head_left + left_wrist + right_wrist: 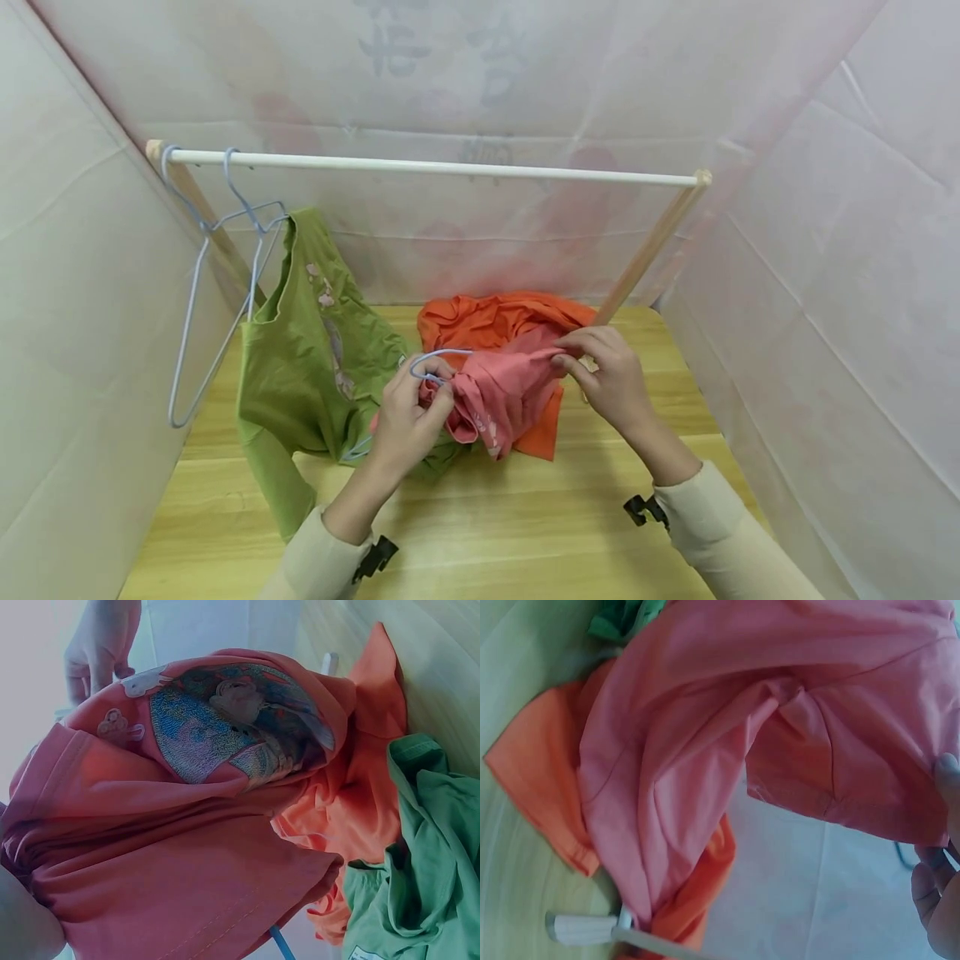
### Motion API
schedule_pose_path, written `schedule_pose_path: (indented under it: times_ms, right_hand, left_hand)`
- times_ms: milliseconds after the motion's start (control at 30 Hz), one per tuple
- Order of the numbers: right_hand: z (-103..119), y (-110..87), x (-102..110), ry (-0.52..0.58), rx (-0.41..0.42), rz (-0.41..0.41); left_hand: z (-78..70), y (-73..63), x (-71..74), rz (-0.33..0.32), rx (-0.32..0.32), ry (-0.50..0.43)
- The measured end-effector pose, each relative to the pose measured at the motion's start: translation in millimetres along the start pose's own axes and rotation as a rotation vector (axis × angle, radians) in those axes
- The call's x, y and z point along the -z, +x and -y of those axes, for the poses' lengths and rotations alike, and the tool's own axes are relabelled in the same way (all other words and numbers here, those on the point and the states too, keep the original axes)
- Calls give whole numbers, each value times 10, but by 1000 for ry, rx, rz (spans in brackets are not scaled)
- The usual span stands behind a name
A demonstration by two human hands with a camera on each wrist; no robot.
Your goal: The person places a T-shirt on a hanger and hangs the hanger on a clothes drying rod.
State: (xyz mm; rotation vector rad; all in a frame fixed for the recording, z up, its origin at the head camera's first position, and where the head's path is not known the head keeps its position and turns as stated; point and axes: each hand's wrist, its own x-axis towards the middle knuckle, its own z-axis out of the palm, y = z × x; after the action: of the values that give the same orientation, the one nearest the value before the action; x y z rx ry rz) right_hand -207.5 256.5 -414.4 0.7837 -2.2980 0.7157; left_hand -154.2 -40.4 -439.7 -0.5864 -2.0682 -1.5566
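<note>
My left hand (411,417) grips a pink shirt (517,379) at its gathered part, together with a light blue hanger (429,358) whose hook stands out above the fingers. On the far side, my right hand (611,375) pinches the edge of the same shirt between thumb and fingers and stretches it to the right. In the left wrist view, the shirt's opening gapes and shows a multicoloured print backing inside; the hanger's bar (281,943) pokes out below the fabric. The right wrist view has the right-hand fingertips (949,769) at the hem of a short sleeve.
A white rail (435,167) on wooden posts spans the back. At its left hang two blue hangers, one bare (180,367); a green garment (315,342) droops beside them to the table (480,533). Orange clothing (487,317) lies behind the pink shirt. Fabric walls enclose the table.
</note>
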Motion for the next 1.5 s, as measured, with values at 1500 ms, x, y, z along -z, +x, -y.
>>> schedule_pose_path:
  times_ms: [1500]
  right_hand:
    - [729,269,-239,116,328,110]
  left_hand:
    - [-24,-64,-37,-59,-113,-124]
